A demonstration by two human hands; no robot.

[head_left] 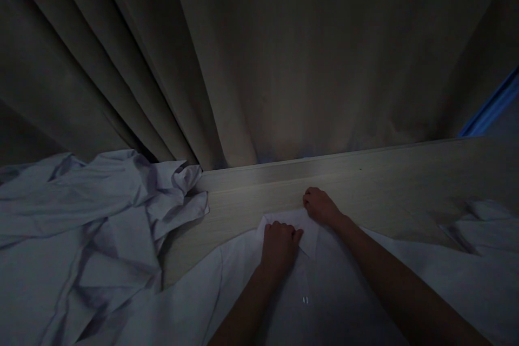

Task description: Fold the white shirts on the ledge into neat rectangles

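Note:
A white collared shirt [344, 286] lies spread on the pale wood-look floor, its collar [290, 218] pointing away from me. On the collar's left part rests my left hand [280, 243], fingers curled down and thumb pointing right, pinching the fabric. My right hand [320, 205] is closed at the collar's upper right corner; its fingertips are tucked under and hard to see in the dim light. Two small bright marks show on the shirt front below the hands.
A crumpled pile of white garments [101, 200] lies at the left. Another folded white cloth [486, 224] sits at the right. Long beige curtains [304, 65] hang to the floor [251, 194] ahead, with a blue-lit strip [492, 108] at the far right.

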